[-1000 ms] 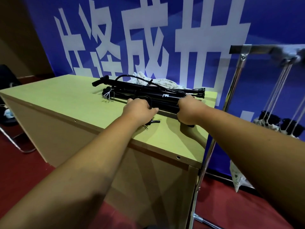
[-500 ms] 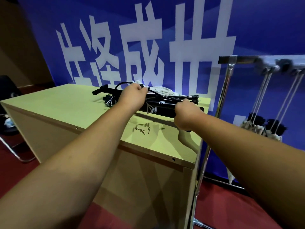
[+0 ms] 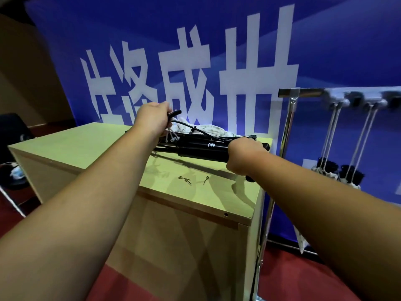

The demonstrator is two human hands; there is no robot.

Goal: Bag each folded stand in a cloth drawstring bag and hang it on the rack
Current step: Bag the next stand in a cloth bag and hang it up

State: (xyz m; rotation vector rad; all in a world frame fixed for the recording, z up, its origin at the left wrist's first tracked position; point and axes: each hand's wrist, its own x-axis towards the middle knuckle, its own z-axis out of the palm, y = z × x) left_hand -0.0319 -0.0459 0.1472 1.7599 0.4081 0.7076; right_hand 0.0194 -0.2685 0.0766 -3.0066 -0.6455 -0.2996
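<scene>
One stand (image 3: 204, 149), left hand (image 3: 152, 117), right hand (image 3: 244, 156), fingers hidden

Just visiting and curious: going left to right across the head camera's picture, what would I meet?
Black chair, left hand, small metal clips on the pale wooden table, right hand gripping the black folded stand, shiny metal rack post, white cloth bags hanging.

A rack post (image 3: 287, 127) flanks the table's (image 3: 86, 144) right edge.

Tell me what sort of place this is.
Probably an event or exhibition hall: a big blue banner with white characters behind the table, red carpet, and a metal rack hung with drawstring bags.
</scene>
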